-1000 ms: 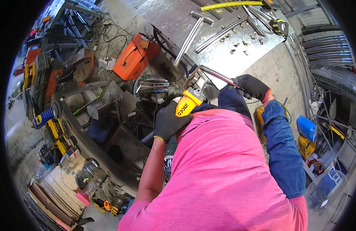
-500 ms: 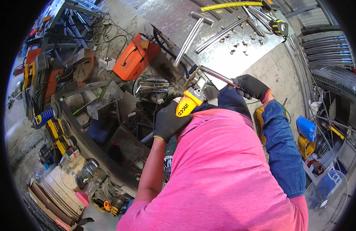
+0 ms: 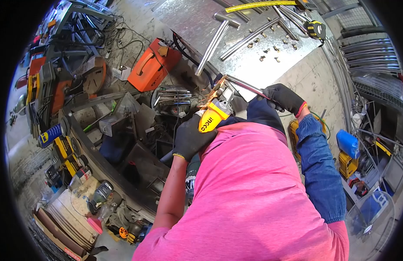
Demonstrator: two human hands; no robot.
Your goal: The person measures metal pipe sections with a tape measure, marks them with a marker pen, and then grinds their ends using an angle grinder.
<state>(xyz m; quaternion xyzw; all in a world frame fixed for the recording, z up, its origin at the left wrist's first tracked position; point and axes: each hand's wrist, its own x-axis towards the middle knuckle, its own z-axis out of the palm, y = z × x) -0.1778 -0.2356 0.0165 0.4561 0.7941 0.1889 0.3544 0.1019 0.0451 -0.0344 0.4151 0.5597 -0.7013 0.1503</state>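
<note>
My gloved left hand point(image 3: 190, 137) is wrapped around a yellow angle grinder point(image 3: 215, 114); sparks fly at its disc. My gloved right hand point(image 3: 283, 97) clamps a thin metal rod point(image 3: 247, 85) just beyond the grinder.

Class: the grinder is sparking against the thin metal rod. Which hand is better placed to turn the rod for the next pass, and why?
Probably the right hand: it already grips the metal rod. The left hand is closed around the yellow grinder.
</note>
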